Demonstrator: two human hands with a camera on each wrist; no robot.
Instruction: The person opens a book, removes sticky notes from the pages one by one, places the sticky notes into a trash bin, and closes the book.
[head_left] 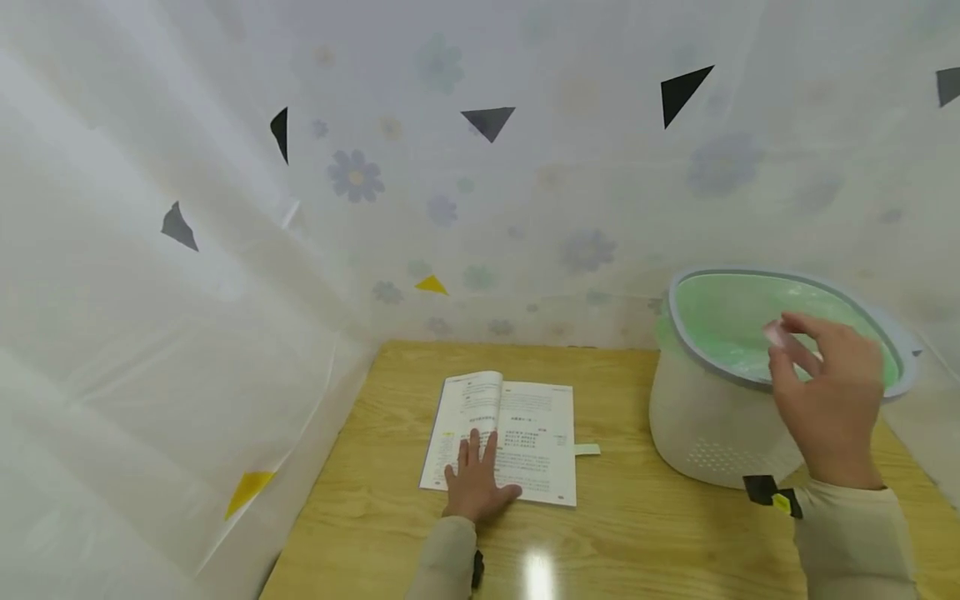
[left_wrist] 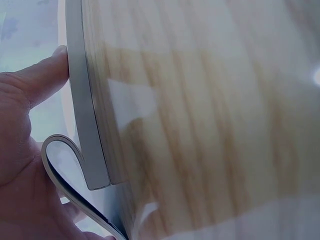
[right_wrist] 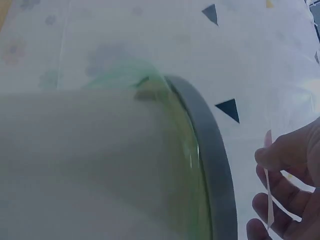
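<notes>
Left hand (head_left: 476,490), fingers spread nearly straight, rests on open white-paged paper book (head_left: 536,425), near left on yellowish wood-grain table (head_left: 615,542); right hand (head_left: 843,392), fingers curled, pinches thin pale-pink strip (head_left: 777,335) near grey-rimmed white plastic bin (head_left: 716,417), far right.

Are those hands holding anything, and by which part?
Right hand pinches a thin pinkish strip near one end; left hand rests on the open book.

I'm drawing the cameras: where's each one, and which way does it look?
Head: on the head, facing forward and down at the open book and wastebasket; left hand, right hand, sleeves show.
Left wrist: worn there, facing book edge and tabletop; left hand shows.
Right wrist: worn there, facing wastebasket rim; right hand shows.
Head and right wrist share the wastebasket.
</notes>
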